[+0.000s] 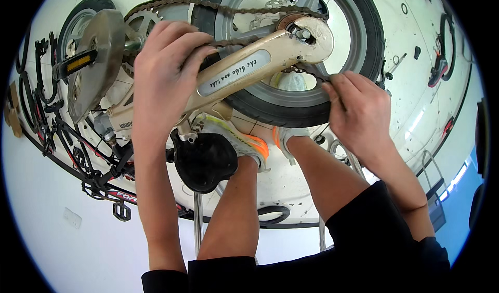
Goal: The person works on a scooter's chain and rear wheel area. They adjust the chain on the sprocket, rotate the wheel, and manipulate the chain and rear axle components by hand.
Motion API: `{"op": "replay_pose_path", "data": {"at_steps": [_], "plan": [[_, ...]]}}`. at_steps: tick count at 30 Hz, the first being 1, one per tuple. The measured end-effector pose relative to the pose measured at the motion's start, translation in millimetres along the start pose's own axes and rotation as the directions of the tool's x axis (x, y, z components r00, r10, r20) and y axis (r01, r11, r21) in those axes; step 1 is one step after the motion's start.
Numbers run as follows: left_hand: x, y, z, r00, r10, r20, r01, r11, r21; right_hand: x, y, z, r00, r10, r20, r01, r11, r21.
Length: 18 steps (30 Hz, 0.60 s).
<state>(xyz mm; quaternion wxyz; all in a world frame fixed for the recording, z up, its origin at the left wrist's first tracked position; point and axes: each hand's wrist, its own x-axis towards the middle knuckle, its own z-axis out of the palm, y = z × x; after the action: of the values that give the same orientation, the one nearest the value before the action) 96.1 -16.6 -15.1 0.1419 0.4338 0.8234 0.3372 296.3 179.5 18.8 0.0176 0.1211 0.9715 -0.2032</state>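
Note:
A rusty bicycle chain runs from the front chainring over to the rear sprocket. My left hand is closed, its thumb and fingers pinching the lower run of chain near the chainring. Farther right, my right hand pinches the stretch of chain that comes out below the sprocket, over the tyre's edge. Between my hands lies the beige frame arm, slanting up to the axle nut. Behind it stands the rear wheel with grey spokes and a black tyre. My fingers hide parts of the chain.
A metal chain guard and a pedal stick out at left. A black saddle sits close below the frame, by my shoes. Dark bicycle frames lie at far left. Loose parts and tools are scattered over the pale floor.

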Motion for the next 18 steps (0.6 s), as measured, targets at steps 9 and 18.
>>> {"op": "replay_pose_path", "data": {"at_steps": [9,18], "plan": [[-15,3,3,0.991,-0.137,0.01,0.137,0.989,-0.06,-17,26,-35,0.947,-0.246,0.206,0.215,0.963,0.161],[-60,-19,-8,0.997,-0.06,-0.045,0.069,0.973,0.219,-17,17,-14,0.923,-0.305,0.233,0.258,0.942,0.214]]}}
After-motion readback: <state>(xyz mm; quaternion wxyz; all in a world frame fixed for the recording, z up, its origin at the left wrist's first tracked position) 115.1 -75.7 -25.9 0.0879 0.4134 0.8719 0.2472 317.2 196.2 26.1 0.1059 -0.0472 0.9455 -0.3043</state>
